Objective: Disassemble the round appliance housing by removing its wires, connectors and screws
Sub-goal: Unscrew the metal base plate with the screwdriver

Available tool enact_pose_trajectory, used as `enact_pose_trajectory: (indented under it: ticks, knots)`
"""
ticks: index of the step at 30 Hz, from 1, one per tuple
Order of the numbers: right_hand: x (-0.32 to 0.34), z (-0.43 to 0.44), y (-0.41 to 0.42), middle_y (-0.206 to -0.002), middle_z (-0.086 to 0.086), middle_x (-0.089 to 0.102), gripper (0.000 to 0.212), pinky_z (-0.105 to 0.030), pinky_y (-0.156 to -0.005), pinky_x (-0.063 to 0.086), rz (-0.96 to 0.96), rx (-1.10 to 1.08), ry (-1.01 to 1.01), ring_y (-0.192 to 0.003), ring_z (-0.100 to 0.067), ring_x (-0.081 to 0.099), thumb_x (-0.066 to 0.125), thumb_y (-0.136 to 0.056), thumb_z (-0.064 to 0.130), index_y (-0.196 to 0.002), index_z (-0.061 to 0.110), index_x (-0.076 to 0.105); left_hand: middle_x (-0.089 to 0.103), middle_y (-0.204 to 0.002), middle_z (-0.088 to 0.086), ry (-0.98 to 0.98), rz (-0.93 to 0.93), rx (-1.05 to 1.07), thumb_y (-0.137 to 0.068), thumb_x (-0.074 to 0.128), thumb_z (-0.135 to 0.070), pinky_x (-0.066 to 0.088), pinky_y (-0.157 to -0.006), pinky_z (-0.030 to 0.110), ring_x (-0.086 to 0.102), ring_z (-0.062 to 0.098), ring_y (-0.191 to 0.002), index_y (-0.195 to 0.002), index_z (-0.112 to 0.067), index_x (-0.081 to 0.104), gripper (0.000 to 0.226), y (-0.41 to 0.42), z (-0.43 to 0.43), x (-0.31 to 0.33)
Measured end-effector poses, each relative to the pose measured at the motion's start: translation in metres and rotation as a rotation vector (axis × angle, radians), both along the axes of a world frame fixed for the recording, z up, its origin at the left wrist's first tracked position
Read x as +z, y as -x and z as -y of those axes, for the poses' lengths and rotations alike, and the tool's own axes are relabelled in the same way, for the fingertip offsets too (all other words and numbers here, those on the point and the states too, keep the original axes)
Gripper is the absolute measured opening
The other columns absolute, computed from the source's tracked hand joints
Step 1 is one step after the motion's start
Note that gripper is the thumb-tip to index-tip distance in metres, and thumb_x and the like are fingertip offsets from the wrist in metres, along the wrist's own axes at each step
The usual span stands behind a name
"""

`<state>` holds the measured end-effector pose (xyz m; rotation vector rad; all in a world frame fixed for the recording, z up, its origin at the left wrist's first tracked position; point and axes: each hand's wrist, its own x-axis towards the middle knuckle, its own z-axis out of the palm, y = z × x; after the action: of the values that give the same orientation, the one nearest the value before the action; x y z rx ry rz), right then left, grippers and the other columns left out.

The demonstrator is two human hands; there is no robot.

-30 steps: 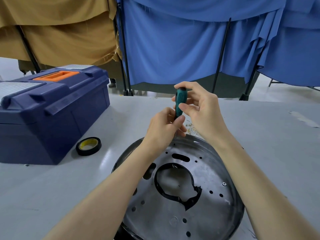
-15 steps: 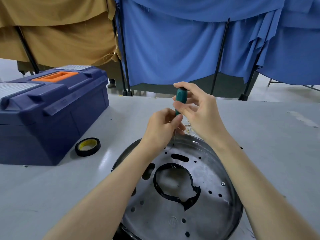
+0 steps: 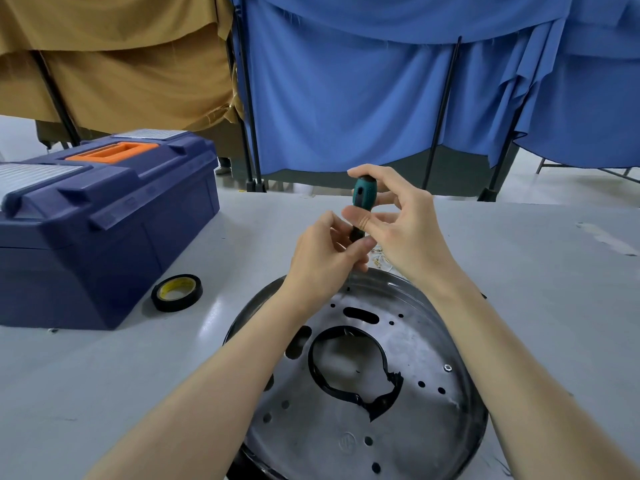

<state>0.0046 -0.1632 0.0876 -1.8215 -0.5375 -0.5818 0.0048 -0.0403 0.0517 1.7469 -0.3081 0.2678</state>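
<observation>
**Fingers shifted on the handle; far-rim screw not out yet**

Only my right fingers have moved in the last second. They have shifted their hold so that more of the green handle shows, which I read as one more turn on a screw. Everything big has stayed put.

On the desk, the toolbox sits shut along the left edge. The round housing lies flat at the near edge, about the middle, with its black ring round the centre hole.

My left hand is over the housing's far rim, fingers curled round the screwdriver's dark neck to steady it. My right hand is just above and touching it. Its thumb and fingertips pinch the green handle, and the forefinger is hooked over the top.

The screwdriver stands nearly upright, its thin shaft running down to a small hole near the far rim. I cannot tell whether the tip is seated in a screw head, because my left hand hides most of the shaft.

A roll of tape lies flat between toolbox and housing, touching neither. One silver screw shows in the plate near its right rim, so I judge that at least that one is left after this. Some small pale bits lie on the desk just beyond the far rim, too small to name.
</observation>
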Motion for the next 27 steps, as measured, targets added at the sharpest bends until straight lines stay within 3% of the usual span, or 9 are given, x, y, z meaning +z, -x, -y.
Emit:
enact_pose_trajectory:
  ticks: [5, 9, 11, 14, 16, 18, 22, 24, 27]
  knots:
    - [-0.0001, 0.0024, -0.0037, -0.098, 0.005, 0.064, 0.048, -0.022, -0.075, 0.053, 0.018, -0.037, -0.004, -0.082, -0.005, 0.058, 0.069, -0.084, 0.002, -0.126, 0.024, 0.062, 0.072, -0.082, 0.013, -0.029, 0.039, -0.072, -0.096, 0.058, -0.017, 0.057, -0.080, 0.046, 0.071, 0.029, -0.072, -0.100, -0.010, 0.063, 0.009, 0.0006, -0.0003, 0.0016]
    - [-0.0010, 0.0031, -0.0040, -0.101, -0.005, 0.069, 0.049, -0.027, -0.078, 0.056, -0.010, 0.002, -0.010, -0.088, -0.017, 0.066, 0.058, -0.090, -0.005, -0.131, 0.021, 0.058, 0.069, -0.077, 0.006, -0.034, 0.017, -0.079, -0.104, 0.042, -0.014, 0.056, -0.081, 0.048, 0.069, 0.024, -0.072, -0.090, -0.013, 0.061, 0.023, -0.0012, 0.0003, 0.0003]
    - [-0.0021, 0.0010, -0.0032, -0.104, -0.003, 0.066, 0.044, -0.032, -0.077, 0.057, -0.018, 0.006, 0.015, -0.091, -0.022, 0.064, 0.063, -0.090, 0.005, -0.129, 0.025, 0.058, 0.069, -0.075, 0.007, -0.042, 0.023, -0.049, -0.101, 0.048, -0.015, 0.056, -0.075, 0.043, 0.069, 0.024, -0.071, -0.095, -0.005, 0.061, 0.017, -0.0026, -0.0009, -0.0007]
    - [-0.0022, 0.0011, -0.0033, -0.107, 0.001, 0.060, 0.045, -0.022, -0.073, 0.052, 0.008, -0.054, 0.044, -0.089, -0.010, 0.058, 0.073, -0.085, 0.017, -0.128, 0.026, 0.060, 0.070, -0.080, 0.019, 0.017, 0.025, -0.021, -0.090, 0.068, -0.016, 0.057, -0.072, 0.044, 0.070, 0.031, -0.071, -0.087, -0.005, 0.053, 0.018, -0.0015, -0.0014, -0.0008]
    - [-0.0014, 0.0010, -0.0033, -0.097, 0.004, 0.061, 0.049, -0.018, -0.071, 0.049, 0.013, -0.057, 0.025, -0.080, -0.005, 0.056, 0.073, -0.084, 0.014, -0.130, 0.025, 0.060, 0.071, -0.085, 0.020, 0.016, 0.030, -0.034, -0.087, 0.071, -0.018, 0.057, -0.076, 0.046, 0.071, 0.034, -0.073, -0.088, -0.005, 0.053, 0.022, -0.0011, -0.0018, -0.0003]
    - [-0.0007, 0.0012, -0.0027, -0.085, 0.008, 0.061, 0.055, -0.016, -0.070, 0.050, 0.005, -0.036, -0.007, -0.073, -0.003, 0.058, 0.072, -0.084, 0.007, -0.134, 0.025, 0.056, 0.072, -0.090, 0.019, 0.000, 0.037, -0.085, -0.094, 0.062, -0.018, 0.058, -0.077, 0.039, 0.071, 0.032, -0.075, -0.104, -0.001, 0.061, 0.019, -0.0003, -0.0013, 0.0010]
    - [-0.0006, 0.0029, -0.0019, -0.092, -0.008, 0.067, 0.043, -0.035, -0.079, 0.056, 0.013, -0.014, -0.015, -0.086, -0.015, 0.068, 0.060, -0.087, -0.009, -0.123, 0.015, 0.059, 0.070, -0.087, 0.011, -0.029, 0.002, -0.119, -0.104, 0.040, -0.011, 0.056, -0.076, 0.033, 0.068, 0.027, -0.076, -0.113, 0.001, 0.061, 0.026, -0.0003, -0.0005, 0.0015]
    - [-0.0010, 0.0025, -0.0013, -0.097, -0.009, 0.068, 0.038, -0.032, -0.079, 0.057, -0.008, 0.016, -0.039, -0.088, -0.013, 0.069, 0.055, -0.088, -0.011, -0.116, 0.013, 0.059, 0.069, -0.087, 0.009, -0.027, -0.013, -0.114, -0.105, 0.035, -0.009, 0.057, -0.074, 0.031, 0.069, 0.025, -0.076, -0.109, 0.000, 0.060, 0.027, -0.0008, -0.0017, 0.0014]
    - [-0.0013, 0.0013, -0.0012, -0.099, 0.000, 0.065, 0.033, -0.029, -0.078, 0.057, -0.012, 0.002, -0.016, -0.092, -0.011, 0.064, 0.067, -0.087, 0.004, -0.116, 0.019, 0.061, 0.070, -0.090, 0.020, -0.021, 0.010, -0.087, -0.102, 0.045, -0.008, 0.058, -0.077, 0.038, 0.071, 0.034, -0.078, -0.107, 0.006, 0.060, 0.020, -0.0010, -0.0025, 0.0015]
